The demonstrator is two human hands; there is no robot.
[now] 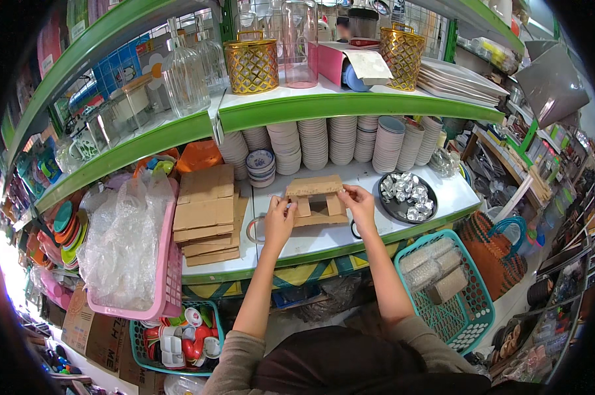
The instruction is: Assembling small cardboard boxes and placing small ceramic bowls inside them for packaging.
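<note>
A partly folded brown cardboard box (315,187) stands on the white shelf in front of me, its middle open and its flaps raised. My left hand (281,220) pinches its left side, and my right hand (359,205) grips its upper right corner. Beside my left wrist lies a roll of tape (251,230). A black loop (355,230), perhaps a scissors handle, shows partly by my right wrist. Flat cardboard pieces (205,204) are stacked to the left. Right of my right hand sits a round black tray (384,202) with several shiny silver pieces (409,191).
Stacks of bowls (314,141) line the back under a green-edged shelf (350,106) of glassware and gold baskets. A pink basket (169,263) of bubble wrap stands left. Below right, a teal basket (465,326) holds bubble-wrapped bundles (436,260); another basket (143,355) is lower left.
</note>
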